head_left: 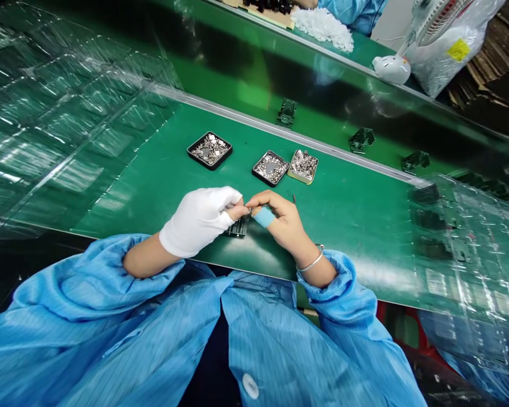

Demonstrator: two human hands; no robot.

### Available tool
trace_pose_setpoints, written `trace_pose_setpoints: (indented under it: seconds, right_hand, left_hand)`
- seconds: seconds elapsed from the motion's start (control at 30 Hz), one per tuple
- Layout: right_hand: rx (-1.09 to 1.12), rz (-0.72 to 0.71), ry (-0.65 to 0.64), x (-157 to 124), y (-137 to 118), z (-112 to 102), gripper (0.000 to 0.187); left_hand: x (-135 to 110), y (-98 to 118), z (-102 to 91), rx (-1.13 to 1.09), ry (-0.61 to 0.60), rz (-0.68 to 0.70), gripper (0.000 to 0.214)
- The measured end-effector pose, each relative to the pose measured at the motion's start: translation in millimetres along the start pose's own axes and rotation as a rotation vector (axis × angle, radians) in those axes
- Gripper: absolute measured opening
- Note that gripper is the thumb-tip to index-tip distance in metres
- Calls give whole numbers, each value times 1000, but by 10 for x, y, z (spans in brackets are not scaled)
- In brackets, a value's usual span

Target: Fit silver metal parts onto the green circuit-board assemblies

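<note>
1. Blue smock (280, 339), nearest the camera, its sleeves bunched up behind both hands.
2. Left hand (201, 220), in a white glove (190, 223) with thumb and fingertip bare: these two are drawn together right over the block; whether they grip it, I cannot tell.
3. Right hand (282, 220), bare, with blue tape (263, 216) round the thumb: thumb and forefinger pinch a tiny bit (250, 210), shiny and mostly hidden, where the hands meet.
4. Block (238, 227), just under the left fingertips on the green bench (343, 209): dark, small, with parallel ridges and pale glints along its near edge; its far part is covered by the hand.
5. Beyond the left hand, one black dish (223, 160) of silvery pieces; beyond the right, a second black dish (261, 178) and a yellow-edged dish (307, 181), side by side, similarly filled.
6. Clear plastic trays well out to the left (68, 124) and right (475, 254) of the hands.
</note>
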State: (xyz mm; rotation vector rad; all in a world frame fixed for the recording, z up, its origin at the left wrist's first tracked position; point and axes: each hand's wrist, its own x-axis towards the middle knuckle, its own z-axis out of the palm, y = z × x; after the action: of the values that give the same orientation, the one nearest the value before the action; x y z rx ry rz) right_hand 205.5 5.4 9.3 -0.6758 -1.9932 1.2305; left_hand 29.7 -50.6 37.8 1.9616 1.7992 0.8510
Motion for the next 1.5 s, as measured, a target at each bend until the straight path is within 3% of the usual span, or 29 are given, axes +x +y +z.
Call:
trace_pose_setpoints:
  seconds: [0.1,0.23,0.4,0.57,0.77,1.03,1.3,1.5]
  right_hand:
    - [-3,64,-31,9,8,0,16]
    - [-108,55,-26,8,14,-5,8]
    - [-224,7,149,27,55,-23,7]
    - [-367,-61,77,39,121,113,9]
    - [-453,-25,55,45,177,253,11]
    - [-441,-83,72,23,199,250,10]
    - [-486,-40,87,-10,197,286,12]
    - [-398,-41,99,-21,200,301,10]
  left_hand:
    - [-10,-25,42,8,-25,35,32]
    - [-46,-68,53,-163,-68,24,31]
    - [-43,-292,93,-365,95,-98,29]
    - [-25,-475,268,-426,-175,-115,41]
    - [-65,-449,347,-385,-164,-155,38]
    - [-67,-440,339,-379,-175,-147,37]
    - [-71,-434,341,-372,-181,-140,36]
    - [-72,-433,337,-378,-179,-146,35]
